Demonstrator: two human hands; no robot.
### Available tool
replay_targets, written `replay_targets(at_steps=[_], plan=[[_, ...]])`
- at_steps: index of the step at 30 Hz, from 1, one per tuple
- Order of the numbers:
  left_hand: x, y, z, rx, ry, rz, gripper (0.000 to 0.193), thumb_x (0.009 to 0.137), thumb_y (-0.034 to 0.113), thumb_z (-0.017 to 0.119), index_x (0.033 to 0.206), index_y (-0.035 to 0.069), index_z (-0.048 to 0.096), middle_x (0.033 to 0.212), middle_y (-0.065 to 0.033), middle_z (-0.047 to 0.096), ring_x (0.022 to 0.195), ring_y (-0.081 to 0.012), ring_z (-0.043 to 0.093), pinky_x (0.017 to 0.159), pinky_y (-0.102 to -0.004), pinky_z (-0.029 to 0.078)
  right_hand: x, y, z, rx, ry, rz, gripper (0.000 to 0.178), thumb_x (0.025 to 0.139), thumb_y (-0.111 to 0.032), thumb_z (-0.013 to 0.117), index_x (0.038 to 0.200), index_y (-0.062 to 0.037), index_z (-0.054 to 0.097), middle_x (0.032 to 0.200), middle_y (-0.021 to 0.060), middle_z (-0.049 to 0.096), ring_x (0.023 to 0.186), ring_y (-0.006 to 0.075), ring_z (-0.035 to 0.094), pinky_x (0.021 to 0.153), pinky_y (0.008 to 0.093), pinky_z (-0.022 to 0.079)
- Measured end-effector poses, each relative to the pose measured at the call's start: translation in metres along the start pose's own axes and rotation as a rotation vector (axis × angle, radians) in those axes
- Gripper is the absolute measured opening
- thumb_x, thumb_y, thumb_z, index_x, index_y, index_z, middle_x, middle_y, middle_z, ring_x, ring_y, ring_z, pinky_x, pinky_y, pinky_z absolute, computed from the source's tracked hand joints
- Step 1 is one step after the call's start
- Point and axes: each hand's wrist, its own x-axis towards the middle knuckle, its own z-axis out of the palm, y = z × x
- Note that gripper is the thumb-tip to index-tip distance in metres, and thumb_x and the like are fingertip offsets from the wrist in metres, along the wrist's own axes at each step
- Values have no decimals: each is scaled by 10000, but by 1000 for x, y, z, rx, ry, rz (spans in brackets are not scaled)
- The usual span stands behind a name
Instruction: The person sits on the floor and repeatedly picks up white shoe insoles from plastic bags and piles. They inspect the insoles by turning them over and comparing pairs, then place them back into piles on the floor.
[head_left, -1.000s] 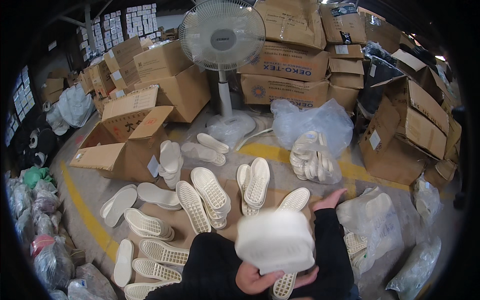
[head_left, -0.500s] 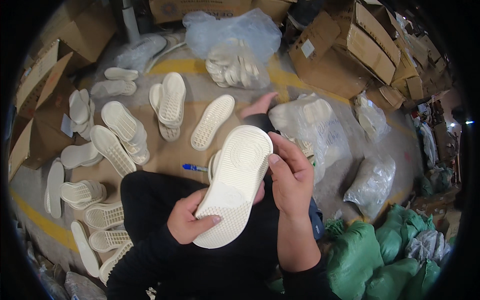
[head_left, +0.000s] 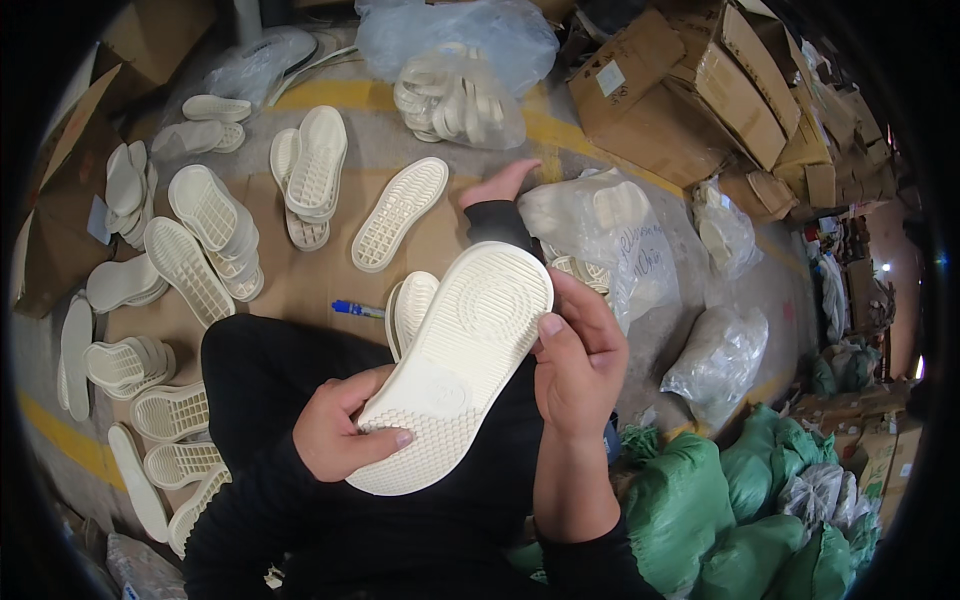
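The left hand clamps the near end of a cream shoe sole, thumb across its tread; the right hand pinches its far right edge, thumb on top. The sole tilts over dark trousers, beside the cardboard sheet's near edge. Handwriting marks a clear bag; a carton bears a white label.

The sole looks rubbery, matt and ribbed, the bag glossy plastic.

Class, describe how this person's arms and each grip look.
The left sleeve is plain black and long; the black right sleeve stops short, leaving bare forearm showing. Left grip and right grip are gloveless; no watch or ring shows.
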Motion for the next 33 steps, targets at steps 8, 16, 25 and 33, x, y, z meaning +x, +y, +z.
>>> replay_targets(at_steps=[8,16,25,33], plan=[[1,1,0,-25,20,-12,569,821,61,709,1347,-84,547,1116,-162,733,1023,-217,716,904,-326,537,1,0,-1,-34,-2,-32,407,934,32,539,1326,140,518,1233,248,651,1096,261,669,936,345,543],[2,0,-1,-21,5,7,568,841,53,711,1365,-78,533,1117,-160,731,1029,-217,715,910,-321,532,1,-1,1,-35,-3,-48,410,930,28,544,1320,151,515,1229,249,651,1108,267,665,959,358,535],[23,-58,-3,-85,211,-207,483,879,2,694,1322,-59,512,1144,-137,683,1051,-163,662,908,-304,523,14,48,-24,-652,-4,99,444,922,-60,674,1350,1,575,1240,146,659,946,160,666,776,270,523],[125,-123,-87,-13,292,-117,612,882,-51,635,1454,-51,417,1313,-152,610,1169,-213,602,1020,-333,474,-14,92,-137,-918,229,243,339,942,-112,668,1253,17,628,1063,125,715,731,127,655,619,259,520]])
